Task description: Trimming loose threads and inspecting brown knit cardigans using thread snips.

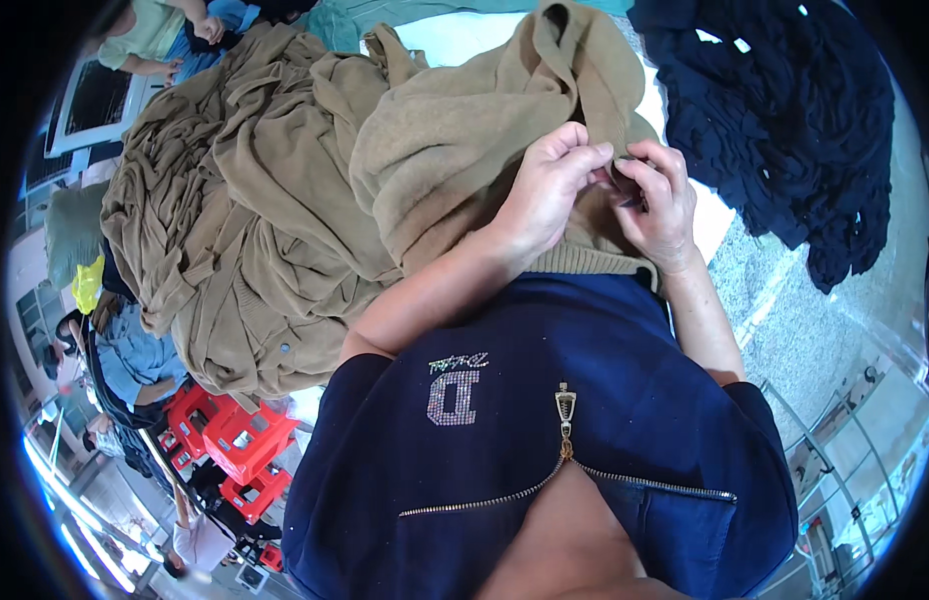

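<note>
A brown knit sweater (455,140) lies before me on the table, its ribbed edge at my waist. My left hand (557,180) is closed over it, thumb and fingers pinching the fabric. Close beside it, my right hand (662,200) pinches the same sweater, fingers curled. The fingertips of both hands almost meet at one spot on the knit. Whether something small sits between them is too hidden to tell.
A big heap of brown knit garments (255,200) fills the left side. Dark navy garments (775,120) lie at the far right. Red plastic stools (247,435) stand at the lower left. Other people work at the left, one (150,40) at the far upper left.
</note>
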Demonstrator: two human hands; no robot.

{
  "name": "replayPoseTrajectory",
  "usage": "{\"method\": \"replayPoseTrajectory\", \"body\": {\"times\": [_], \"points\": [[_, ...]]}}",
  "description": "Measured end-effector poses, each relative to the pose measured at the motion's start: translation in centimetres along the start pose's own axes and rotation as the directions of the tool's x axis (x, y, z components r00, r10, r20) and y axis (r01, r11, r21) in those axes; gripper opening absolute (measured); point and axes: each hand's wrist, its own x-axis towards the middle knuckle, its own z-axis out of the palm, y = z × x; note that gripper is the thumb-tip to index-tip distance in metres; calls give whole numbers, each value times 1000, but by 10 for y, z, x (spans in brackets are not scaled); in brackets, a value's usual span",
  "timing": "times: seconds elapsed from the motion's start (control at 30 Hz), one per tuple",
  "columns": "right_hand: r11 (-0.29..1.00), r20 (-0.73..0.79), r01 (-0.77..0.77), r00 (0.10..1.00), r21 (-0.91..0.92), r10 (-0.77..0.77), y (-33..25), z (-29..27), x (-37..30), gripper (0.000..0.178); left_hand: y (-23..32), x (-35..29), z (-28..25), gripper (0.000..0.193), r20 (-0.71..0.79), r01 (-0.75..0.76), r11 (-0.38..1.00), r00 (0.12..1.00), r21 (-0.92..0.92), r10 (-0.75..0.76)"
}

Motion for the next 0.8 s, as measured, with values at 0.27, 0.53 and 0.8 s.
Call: {"method": "replayPoseTrajectory", "body": {"times": [0.27, 0.53, 0.8], "points": [[770, -207, -479, 775, 422, 597, 44, -17, -23, 26, 25, -49, -63, 49, 234, -39, -361, 824, 932, 517], [988, -89, -115, 988, 100, 124, 3, -64, 35, 31, 45, -61, -97, 43, 214, -51, -279, 774, 959, 595], [968, 574, 155, 782, 199, -244, -40, 7, 60, 38, 49, -66, -107, 44, 172, -134, -107, 803, 985, 571]]}}
